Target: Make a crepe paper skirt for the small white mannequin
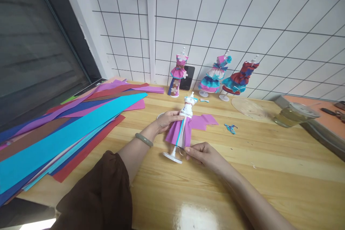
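Note:
A small white mannequin [188, 106] on a round white base [172, 157] leans slightly to the right over the wooden table. Purple paper [174, 132] forms a skirt around its lower part, with a white panel and a thin blue strip at the front. My left hand [168, 120] is closed around the mannequin's waist at the skirt's top. With thumb and fingers together, my right hand [198, 152] pinches the skirt's lower right edge. Purple paper pieces [201, 122] lie behind the skirt.
Long coloured paper strips [72, 122] are piled at left. Three dressed mannequins [178, 75] and a phone [188, 78] stand along the gridded wall. Blue scraps [230, 128] lie to the right, and a cup of yellowish liquid [292, 115] sits near an orange surface [320, 109].

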`<state>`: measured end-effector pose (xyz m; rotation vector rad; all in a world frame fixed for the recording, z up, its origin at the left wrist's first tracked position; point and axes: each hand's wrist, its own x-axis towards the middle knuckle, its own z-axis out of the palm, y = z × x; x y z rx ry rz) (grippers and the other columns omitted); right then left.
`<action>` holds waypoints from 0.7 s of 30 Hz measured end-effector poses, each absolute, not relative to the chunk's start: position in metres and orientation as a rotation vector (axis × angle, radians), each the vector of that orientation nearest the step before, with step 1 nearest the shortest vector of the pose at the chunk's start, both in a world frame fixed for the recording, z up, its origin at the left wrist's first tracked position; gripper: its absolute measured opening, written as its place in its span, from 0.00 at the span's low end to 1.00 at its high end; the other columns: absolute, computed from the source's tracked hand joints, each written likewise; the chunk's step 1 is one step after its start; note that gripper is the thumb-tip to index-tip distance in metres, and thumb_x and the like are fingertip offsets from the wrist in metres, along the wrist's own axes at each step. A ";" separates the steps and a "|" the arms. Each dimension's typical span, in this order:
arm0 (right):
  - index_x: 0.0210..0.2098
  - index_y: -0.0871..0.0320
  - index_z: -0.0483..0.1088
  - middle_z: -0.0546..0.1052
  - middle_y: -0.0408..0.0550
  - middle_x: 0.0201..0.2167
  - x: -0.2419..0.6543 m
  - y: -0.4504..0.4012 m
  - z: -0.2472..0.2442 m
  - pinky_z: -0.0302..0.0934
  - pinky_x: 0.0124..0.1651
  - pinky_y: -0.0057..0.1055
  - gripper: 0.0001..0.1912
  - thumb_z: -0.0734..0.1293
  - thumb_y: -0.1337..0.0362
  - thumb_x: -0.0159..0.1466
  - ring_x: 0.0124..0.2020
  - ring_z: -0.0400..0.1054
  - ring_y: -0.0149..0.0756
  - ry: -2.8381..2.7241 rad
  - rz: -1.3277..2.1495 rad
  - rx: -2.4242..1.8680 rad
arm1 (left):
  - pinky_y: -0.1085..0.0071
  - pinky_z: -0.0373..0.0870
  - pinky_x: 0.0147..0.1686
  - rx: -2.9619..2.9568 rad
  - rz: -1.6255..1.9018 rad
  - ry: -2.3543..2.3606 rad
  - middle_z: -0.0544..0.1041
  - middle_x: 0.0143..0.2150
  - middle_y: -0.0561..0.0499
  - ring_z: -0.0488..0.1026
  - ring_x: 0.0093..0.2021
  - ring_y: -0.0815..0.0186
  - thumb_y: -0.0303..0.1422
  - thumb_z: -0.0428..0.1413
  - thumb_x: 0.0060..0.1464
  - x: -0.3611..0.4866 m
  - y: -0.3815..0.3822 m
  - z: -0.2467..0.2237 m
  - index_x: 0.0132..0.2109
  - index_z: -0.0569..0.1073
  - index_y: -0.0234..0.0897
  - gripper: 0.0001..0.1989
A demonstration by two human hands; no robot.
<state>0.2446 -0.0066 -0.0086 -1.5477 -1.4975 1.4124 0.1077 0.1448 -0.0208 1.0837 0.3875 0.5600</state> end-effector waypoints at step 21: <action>0.28 0.62 0.73 0.53 0.37 0.14 0.289 -0.017 0.009 0.37 0.22 0.27 0.27 0.59 0.43 0.57 0.17 0.43 0.25 -1.670 1.445 -1.440 | 0.69 0.64 0.38 1.001 0.584 0.328 0.76 0.35 0.43 0.72 0.33 0.66 0.32 0.60 0.45 0.107 0.150 -0.026 0.39 0.73 0.28 0.14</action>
